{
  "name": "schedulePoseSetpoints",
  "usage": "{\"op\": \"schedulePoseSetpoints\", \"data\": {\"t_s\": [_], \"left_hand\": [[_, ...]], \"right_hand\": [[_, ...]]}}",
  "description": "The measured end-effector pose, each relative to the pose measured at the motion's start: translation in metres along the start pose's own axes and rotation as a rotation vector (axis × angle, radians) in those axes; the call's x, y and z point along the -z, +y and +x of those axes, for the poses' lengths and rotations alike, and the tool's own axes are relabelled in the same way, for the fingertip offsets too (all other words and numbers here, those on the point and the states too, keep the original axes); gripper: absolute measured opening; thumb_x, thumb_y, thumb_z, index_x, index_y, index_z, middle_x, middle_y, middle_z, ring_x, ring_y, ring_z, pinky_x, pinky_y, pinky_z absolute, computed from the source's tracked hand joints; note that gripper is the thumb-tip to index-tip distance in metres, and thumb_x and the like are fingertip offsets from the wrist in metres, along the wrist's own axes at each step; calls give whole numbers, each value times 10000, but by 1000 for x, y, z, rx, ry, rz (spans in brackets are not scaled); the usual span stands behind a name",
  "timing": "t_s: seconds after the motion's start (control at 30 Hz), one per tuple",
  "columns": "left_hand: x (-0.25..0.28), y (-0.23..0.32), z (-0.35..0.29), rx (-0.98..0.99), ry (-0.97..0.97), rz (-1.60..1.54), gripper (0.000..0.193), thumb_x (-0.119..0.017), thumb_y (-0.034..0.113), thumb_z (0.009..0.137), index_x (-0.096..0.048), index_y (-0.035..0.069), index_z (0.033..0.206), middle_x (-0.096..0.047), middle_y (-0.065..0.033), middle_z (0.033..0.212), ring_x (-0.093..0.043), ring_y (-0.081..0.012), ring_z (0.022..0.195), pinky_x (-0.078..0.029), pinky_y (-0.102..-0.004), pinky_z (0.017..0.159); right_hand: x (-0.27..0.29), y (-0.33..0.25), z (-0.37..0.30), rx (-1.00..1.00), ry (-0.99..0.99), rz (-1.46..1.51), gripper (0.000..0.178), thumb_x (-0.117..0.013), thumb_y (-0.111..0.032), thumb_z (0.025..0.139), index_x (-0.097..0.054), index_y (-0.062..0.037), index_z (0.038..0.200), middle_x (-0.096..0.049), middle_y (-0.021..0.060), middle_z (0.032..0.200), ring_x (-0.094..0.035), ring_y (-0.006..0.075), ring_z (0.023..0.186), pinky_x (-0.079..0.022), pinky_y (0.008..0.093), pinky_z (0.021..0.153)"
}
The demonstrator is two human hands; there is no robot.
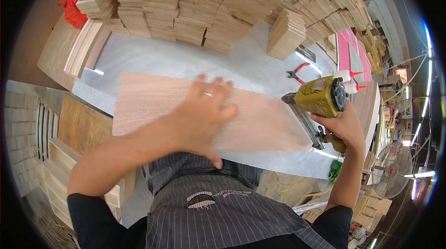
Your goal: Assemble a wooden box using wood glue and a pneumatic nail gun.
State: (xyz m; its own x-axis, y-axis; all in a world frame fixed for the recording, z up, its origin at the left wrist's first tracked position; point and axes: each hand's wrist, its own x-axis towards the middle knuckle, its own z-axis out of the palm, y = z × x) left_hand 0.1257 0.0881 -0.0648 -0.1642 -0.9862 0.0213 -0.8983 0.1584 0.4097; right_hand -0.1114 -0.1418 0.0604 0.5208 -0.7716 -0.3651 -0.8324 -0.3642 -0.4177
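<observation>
A pinkish-brown wood panel (153,105) lies across the pale work surface in front of me. Over its middle is my left hand (204,109), fingers spread, with a ring on one finger; whether the palm touches the wood I cannot tell. My right hand (341,123) grips a yellow-green nail gun (320,96) by its handle. The gun's nose is at the panel's right end, and its long magazine slants down toward my wrist. Just beyond the gun lie pliers with red handles (303,67) and white glue bottles with red tips (346,76).
Stacks of wood boards (186,7) line the far side, with a smaller stack (286,34) standing on the pale work surface (158,54). Light wooden drawer-like frames (55,174) are at lower left. A fan (392,170) stands at right. Red plastic (69,5) hangs at upper left.
</observation>
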Motion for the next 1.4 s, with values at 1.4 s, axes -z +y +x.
{"op": "schedulePoseSetpoints", "data": {"t_s": [1.4], "left_hand": [[-50,44,99,-147,55,-25,1226,-876,720,505,-485,66,1465,-382,-388,1463,-350,-522,1390,-234,-668,1148]], "right_hand": [[29,49,-2,-95,82,116,361,-870,-149,794,-684,4,1064,-658,9,741,-529,74,493,-432,253,437]]}}
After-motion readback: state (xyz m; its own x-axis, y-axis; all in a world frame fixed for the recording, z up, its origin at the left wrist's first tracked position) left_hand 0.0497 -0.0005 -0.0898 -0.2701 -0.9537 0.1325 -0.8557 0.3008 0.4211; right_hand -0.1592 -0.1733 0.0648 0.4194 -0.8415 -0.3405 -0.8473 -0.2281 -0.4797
